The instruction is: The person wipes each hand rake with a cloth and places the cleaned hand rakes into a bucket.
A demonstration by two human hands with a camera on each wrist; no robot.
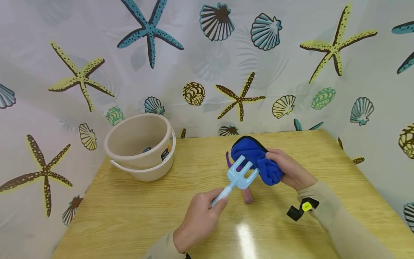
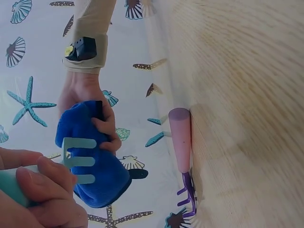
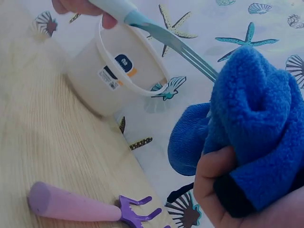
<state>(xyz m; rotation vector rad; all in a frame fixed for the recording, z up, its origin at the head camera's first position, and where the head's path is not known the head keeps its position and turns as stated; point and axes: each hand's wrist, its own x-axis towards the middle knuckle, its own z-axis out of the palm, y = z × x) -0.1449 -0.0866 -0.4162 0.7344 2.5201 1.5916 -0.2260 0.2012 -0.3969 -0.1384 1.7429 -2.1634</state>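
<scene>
Behind and around the table [image 1: 123, 219] spreads a white sheet [image 1: 194, 54] printed with starfish and seashells in blue, yellow and brown. The wood-grained table carries, at its far left corner, a cream plastic bucket [image 1: 145, 163], upright, its carrying handle lowered against the front. To the right and nearer the person, two hands work above the tabletop. The right hand [image 1: 289, 169] holds a blue plush cloth [image 1: 250, 151] with black edging, its grip closed around the bunched fabric, which is raised off the wood. The left hand [image 1: 202, 216] has its grip curled round the handle of a light-blue hand fork [image 1: 238, 180], tilted up with its three tines toward the cloth. The tines overlap the fabric in the head view, though whether they touch it cannot be told. Beneath both lies a small hand rake [image 1: 247, 196] on the table, its pink handle end toward the person and its purple prongs pointing away, partly hidden by the fork and cloth. Smallest are a dark label [image 1: 165, 154] on the bucket's side and a blue object [image 1: 147, 149] inside it, too little visible to identify.
</scene>
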